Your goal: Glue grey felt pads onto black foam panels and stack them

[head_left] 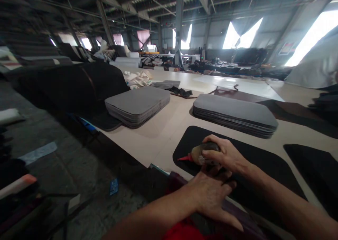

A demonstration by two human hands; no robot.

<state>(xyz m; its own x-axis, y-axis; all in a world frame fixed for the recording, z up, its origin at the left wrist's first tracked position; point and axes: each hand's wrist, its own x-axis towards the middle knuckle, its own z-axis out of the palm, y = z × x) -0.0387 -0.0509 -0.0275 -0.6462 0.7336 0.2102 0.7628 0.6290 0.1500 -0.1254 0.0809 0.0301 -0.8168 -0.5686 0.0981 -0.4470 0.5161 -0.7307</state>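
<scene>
Pale table (148, 138); bottle (196, 155) in right hand (225, 152), axis sideways, red nozzle (187, 157) leftward.

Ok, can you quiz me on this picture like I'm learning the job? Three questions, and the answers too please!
1. Which hand holds the bottle?
2. What color is the bottle's nozzle? A) blue B) red C) white
3. True or false: the bottle stands upright on a gray stack.

Key:
1. The right hand.
2. B.
3. False: it is held tilted over the black sheet.
</scene>
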